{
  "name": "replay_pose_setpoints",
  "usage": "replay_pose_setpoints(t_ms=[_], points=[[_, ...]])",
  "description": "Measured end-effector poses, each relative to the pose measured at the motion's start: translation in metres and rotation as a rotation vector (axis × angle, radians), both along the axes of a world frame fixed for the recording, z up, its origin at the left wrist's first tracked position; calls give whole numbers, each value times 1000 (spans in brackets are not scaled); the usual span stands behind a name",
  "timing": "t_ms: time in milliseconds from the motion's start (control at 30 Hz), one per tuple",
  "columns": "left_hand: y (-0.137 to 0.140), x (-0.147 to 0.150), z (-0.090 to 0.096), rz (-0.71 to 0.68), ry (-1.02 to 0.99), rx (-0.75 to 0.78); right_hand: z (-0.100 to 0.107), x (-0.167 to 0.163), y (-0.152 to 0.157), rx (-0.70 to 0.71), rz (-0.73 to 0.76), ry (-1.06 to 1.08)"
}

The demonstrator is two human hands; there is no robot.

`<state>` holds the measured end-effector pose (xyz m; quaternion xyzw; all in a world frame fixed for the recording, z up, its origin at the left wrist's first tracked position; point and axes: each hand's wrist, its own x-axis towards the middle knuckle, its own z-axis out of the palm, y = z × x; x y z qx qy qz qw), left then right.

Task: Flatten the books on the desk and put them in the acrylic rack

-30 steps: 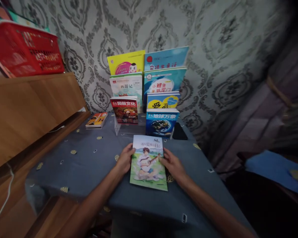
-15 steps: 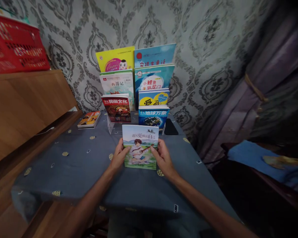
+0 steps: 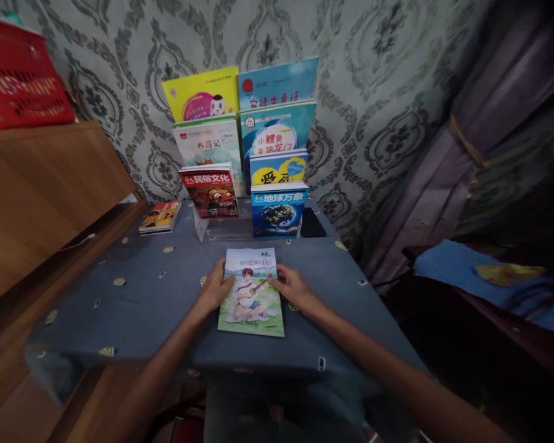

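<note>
Between my hands is a thin paperback book, its cover showing a seated figure with a guitar on green grass. My left hand grips its left edge, thumb on the cover and fingers behind. On the opposite edge my right hand holds it the same way. The book leans back low over the front of the table; whether its lower edge touches the cloth I cannot tell. Just beyond it stands a clear book stand with books in tiers, among them a red-covered book and a blue earth-covered book.
A small stack of orange-covered books lies at the table's back left. A dark phone-like slab rests right of the stand. On the left a wooden cabinet carries a red basket. A blue cloth lies at the right.
Both hands have lowered the book toward me and tipped it back, so its cover now faces more upward. The view has shifted slightly, and more of the earth-covered book shows.
</note>
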<state>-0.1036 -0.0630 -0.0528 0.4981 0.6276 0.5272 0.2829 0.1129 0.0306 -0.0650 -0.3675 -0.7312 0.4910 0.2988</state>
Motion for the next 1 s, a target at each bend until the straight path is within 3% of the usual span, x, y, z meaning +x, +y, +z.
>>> replay_pose_setpoints(t_ms=[100,167,267,400,533,667,900,1000], points=[[-7,0,13,79,600,-158,8,7,1,97,-21,-272],[-10,6,20,69,828,-212,17,11,1,257,-78,-434],[-8,18,17,5,983,-198,25,11,-4,506,-121,-519],[-4,29,-3,13,1114,-195,18,-1,-7,718,103,-449],[-6,31,-14,14,1214,-163,7,-10,-2,700,72,-548],[-7,25,-11,-13,1265,-159,10,-11,6,689,40,-566],[-1,-11,17,-177,1355,-204,8,-8,21,531,-11,-306],[-4,4,32,-165,1330,-211,-1,-4,25,426,-31,-205]])
